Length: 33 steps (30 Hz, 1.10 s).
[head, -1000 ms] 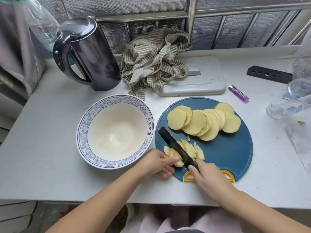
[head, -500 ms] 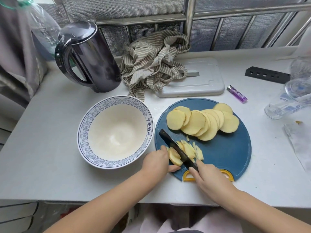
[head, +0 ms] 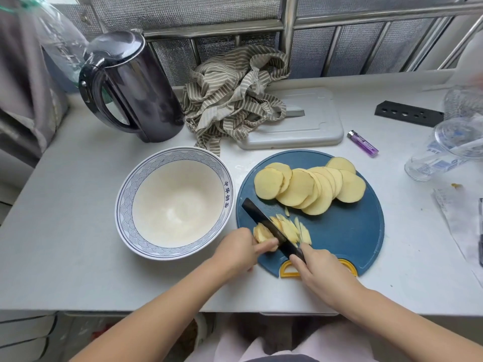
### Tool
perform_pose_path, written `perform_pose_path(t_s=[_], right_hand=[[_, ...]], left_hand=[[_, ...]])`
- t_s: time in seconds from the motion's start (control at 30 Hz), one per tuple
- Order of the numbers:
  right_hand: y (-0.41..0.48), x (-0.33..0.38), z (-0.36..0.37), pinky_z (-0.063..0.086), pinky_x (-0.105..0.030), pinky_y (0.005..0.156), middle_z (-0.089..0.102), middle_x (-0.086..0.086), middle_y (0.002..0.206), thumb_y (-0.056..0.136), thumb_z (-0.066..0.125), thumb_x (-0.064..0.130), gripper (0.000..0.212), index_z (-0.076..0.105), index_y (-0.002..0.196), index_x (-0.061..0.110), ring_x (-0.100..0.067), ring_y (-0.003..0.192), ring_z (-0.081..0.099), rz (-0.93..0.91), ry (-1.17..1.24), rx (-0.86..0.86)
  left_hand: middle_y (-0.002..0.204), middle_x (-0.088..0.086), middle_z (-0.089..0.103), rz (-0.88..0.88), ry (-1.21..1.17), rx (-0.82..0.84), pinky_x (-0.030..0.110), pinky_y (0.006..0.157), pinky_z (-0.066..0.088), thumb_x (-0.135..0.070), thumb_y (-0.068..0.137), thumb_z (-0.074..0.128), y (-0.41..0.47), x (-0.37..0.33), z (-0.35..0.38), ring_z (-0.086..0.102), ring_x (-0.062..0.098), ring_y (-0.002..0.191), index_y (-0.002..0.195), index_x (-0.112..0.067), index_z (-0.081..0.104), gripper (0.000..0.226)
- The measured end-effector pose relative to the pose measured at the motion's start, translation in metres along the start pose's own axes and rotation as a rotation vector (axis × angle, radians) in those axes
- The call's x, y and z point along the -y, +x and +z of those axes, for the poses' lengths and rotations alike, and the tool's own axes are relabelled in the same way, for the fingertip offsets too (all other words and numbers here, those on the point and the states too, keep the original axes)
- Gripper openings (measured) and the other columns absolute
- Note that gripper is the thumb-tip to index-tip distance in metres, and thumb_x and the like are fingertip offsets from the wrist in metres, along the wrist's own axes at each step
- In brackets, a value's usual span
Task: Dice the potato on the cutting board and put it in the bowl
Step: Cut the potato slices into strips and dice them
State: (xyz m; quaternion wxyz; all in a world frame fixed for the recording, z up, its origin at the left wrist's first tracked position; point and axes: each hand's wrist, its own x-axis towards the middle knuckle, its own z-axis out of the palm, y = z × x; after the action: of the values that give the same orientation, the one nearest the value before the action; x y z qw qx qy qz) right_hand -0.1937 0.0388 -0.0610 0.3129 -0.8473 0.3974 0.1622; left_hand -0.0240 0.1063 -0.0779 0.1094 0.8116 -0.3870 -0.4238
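Head view, looking down on a pale grey worktop (head: 65, 244) set against a metal window grille (head: 352, 43).

- Back left: dark kettle (head: 136, 87). Beside it, a striped cloth (head: 230, 95) lies partly over a white tray (head: 313, 126).
- Front left: bowl (head: 125, 205), white with a blue-patterned rim, just beside the round blue board (head: 347, 239).
- Right edge: clear plastic cup (head: 439, 152) on its side, black holed strip (head: 407, 116), purple lighter (head: 362, 143).

Potato, all on the board:
- Round slices (head: 298, 190) fanned overlapping across the far half.
- Thin strips (head: 292, 228) just right of the blade.
- Uncut stub (head: 261, 233) left of the blade.

Hands:
- Left hand (head: 237, 253): fingers curled, pinning the stub.
- Right hand (head: 321, 270): closed round the handle of the black knife (head: 261, 218), blade down between stub and strips, tip pointing far-left.

Versus 1.0 s ago: the stub is smaller and the left fingers sit closer to the blade. Slices and bowl are unchanged.
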Motion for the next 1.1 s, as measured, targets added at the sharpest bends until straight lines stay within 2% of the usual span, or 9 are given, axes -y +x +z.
perform_pose_path(t_s=[0.1,0.2,0.3,0.6,0.77,1.1], right_hand=[[-0.001,-0.001,-0.001,0.036,-0.035,0.065,0.062,-0.007,0.093,0.103,0.032,0.041,0.025,0.040,0.093,0.020,-0.027,0.079,0.051,-0.005,0.012,-0.006],[-0.002,-0.001,-0.002,0.038,-0.036,0.067,0.054,-0.003,0.085,0.103,0.033,0.042,0.024,0.040,0.091,0.021,-0.023,0.076,0.046,-0.014,0.027,-0.010],[-0.005,-0.004,-0.006,0.043,-0.038,0.072,0.057,-0.005,0.087,0.102,0.034,0.042,0.025,0.041,0.092,0.021,-0.025,0.077,0.046,-0.012,0.040,-0.013],[-0.012,-0.001,-0.021,0.042,-0.039,0.068,0.055,-0.002,0.077,0.101,0.036,0.043,0.030,0.041,0.080,0.022,-0.024,0.073,0.052,-0.018,0.136,-0.052],[-0.009,0.003,-0.019,0.044,-0.041,0.072,0.057,-0.003,0.081,0.102,0.036,0.042,0.031,0.049,0.088,0.016,-0.026,0.079,0.055,-0.045,0.109,-0.032],[-0.010,0.006,-0.016,0.044,-0.039,0.070,0.056,-0.002,0.079,0.102,0.035,0.040,0.028,0.044,0.085,0.020,-0.026,0.076,0.055,-0.013,0.096,-0.048]], left_hand=[[0.060,0.003,0.068,-0.191,-0.372,0.169,0.018,0.047,0.047,-0.052,0.094,0.053,0.004,-0.002,-0.007,0.059,0.010,0.045,0.082,-0.005,0.069,0.051],[0.060,0.004,0.069,-0.216,-0.519,0.254,0.016,0.044,0.045,-0.046,0.094,0.055,0.008,0.002,-0.011,0.057,0.008,0.043,0.081,-0.004,0.069,0.046],[0.064,0.005,0.070,-0.217,-0.596,0.298,0.015,0.044,0.046,-0.043,0.094,0.057,0.010,0.006,-0.011,0.057,0.007,0.044,0.083,-0.003,0.070,0.043],[0.066,0.006,0.071,-0.218,-0.632,0.329,0.016,0.044,0.047,-0.039,0.093,0.059,0.011,0.007,-0.013,0.059,0.008,0.044,0.084,-0.001,0.070,0.041],[0.065,0.006,0.070,-0.210,-0.641,0.336,0.016,0.044,0.047,-0.038,0.094,0.058,0.011,0.008,-0.012,0.059,0.009,0.044,0.083,-0.001,0.069,0.041],[0.065,0.007,0.070,-0.193,-0.631,0.337,0.017,0.045,0.047,-0.038,0.094,0.059,0.011,0.011,-0.012,0.059,0.010,0.046,0.085,-0.001,0.069,0.040]])
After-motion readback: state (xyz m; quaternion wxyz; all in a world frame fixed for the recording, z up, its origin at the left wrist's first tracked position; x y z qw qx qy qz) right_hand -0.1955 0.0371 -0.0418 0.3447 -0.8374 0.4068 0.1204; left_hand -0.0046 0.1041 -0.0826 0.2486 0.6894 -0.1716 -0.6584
